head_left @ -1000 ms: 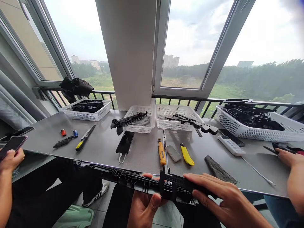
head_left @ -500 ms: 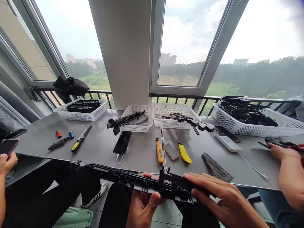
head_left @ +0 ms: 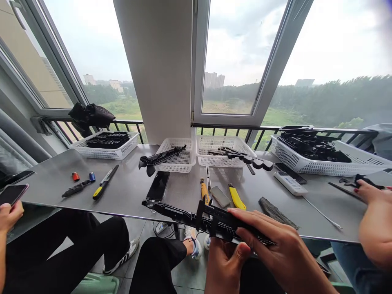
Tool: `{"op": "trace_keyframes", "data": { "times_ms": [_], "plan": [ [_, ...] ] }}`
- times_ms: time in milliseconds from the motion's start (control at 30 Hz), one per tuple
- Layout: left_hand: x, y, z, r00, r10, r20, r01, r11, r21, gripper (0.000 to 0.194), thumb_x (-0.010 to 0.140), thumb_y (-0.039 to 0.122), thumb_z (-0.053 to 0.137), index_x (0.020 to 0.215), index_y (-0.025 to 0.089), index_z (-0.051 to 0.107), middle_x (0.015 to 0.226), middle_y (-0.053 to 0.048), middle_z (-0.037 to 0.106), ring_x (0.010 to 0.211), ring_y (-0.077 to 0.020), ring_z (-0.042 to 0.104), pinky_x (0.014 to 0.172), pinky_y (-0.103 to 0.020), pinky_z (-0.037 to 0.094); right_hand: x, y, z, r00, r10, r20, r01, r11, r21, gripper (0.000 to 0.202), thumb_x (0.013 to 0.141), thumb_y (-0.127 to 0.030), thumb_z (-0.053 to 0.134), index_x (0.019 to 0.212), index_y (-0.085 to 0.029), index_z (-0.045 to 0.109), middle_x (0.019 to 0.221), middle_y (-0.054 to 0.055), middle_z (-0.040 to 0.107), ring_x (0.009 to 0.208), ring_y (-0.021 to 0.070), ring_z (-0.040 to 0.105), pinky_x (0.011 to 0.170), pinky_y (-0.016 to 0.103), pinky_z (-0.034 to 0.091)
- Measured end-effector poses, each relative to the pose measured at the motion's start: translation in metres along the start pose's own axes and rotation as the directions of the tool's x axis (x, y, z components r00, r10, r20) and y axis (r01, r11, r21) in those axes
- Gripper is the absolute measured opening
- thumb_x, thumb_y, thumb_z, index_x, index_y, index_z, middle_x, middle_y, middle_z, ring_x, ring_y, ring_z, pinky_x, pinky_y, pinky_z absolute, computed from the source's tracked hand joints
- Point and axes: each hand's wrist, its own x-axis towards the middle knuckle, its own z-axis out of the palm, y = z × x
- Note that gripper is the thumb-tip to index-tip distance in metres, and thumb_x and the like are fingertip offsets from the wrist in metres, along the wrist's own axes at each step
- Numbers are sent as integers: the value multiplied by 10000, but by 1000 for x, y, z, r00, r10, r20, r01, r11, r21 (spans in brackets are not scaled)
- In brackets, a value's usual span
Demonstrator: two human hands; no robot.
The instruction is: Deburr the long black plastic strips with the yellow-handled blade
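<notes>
A long black plastic strip point(head_left: 176, 213) is held above the table's front edge, its far end pointing left. My left hand point(head_left: 225, 265) grips it from below, thumb up, near its right part. Across the same part lies a black caliper point(head_left: 219, 216), its jaws around the strip. My right hand point(head_left: 272, 241) is closed on the caliper's body, fingers along the top. Just behind are an orange-yellow tool point(head_left: 204, 191), a grey block point(head_left: 219, 197) and a yellow-handled knife point(head_left: 237, 197).
White baskets point(head_left: 176, 166) with black parts line the window side. A phone point(head_left: 158, 185), grey cloth point(head_left: 277, 212) and white power strip point(head_left: 290, 183) lie on the table point(head_left: 128, 196). At left, a person's hand point(head_left: 10, 214) holds a phone; at right, another person's hand point(head_left: 372, 196) touches black parts.
My left hand has moved right along the strip, closer to my right hand. The strip has shifted right and its left end now lies over the table. The caliper is slightly higher and further left.
</notes>
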Motion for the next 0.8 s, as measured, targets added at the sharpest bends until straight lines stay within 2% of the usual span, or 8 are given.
{"op": "trace_keyframes", "data": {
  "times_ms": [67,200,300,500,700,800],
  "plan": [
    [-1,-10,5,1000,-11,14,11,1000,15,812,745,660,946,1376,193,737,1232,-183,816,1062,-377,784,893,-414,638,2,-1,4,1000,13,7,-13,1000,-8,307,1043,-328,679,1307,-313,833,1322,22,824,1187,243,819,1009,308,684],
    [-5,-26,6,996,-26,83,24,999,26,815,811,647,908,1441,187,670,1158,-163,802,835,-261,761,737,-333,594,0,2,6,998,21,51,-20,999,-26,310,1061,-347,658,1319,-310,826,1316,32,829,1187,247,818,1031,333,679],
    [-6,-30,5,995,-21,101,16,999,42,783,835,643,892,1420,176,662,1142,-154,799,776,-217,740,703,-303,575,-3,5,5,998,14,59,-12,999,-42,299,1070,-363,657,1309,-308,828,1296,33,837,1165,238,825,1014,314,682],
    [-9,-24,8,995,-9,100,6,1000,27,837,806,660,907,1429,166,646,1190,-162,795,909,-266,789,787,-332,620,-6,8,6,999,-17,27,18,998,-54,286,1077,-378,663,1301,-318,831,1280,25,844,1144,225,832,996,276,679],
    [-10,-19,12,995,-7,99,3,999,38,724,824,612,911,1341,159,684,1168,-168,809,938,-282,798,812,-350,631,-6,5,10,1000,-19,-9,19,1000,-25,276,1066,-373,681,1290,-329,837,1242,4,856,1096,203,845,965,230,676],
    [-10,-17,12,995,0,105,0,1000,-3,745,806,624,921,1341,162,686,1164,-178,813,988,-320,805,844,-394,649,-7,3,11,1000,-1,-23,1,1000,-12,271,1060,-401,694,1268,-318,846,1205,12,866,1051,206,855,929,226,685]
  ]
}}
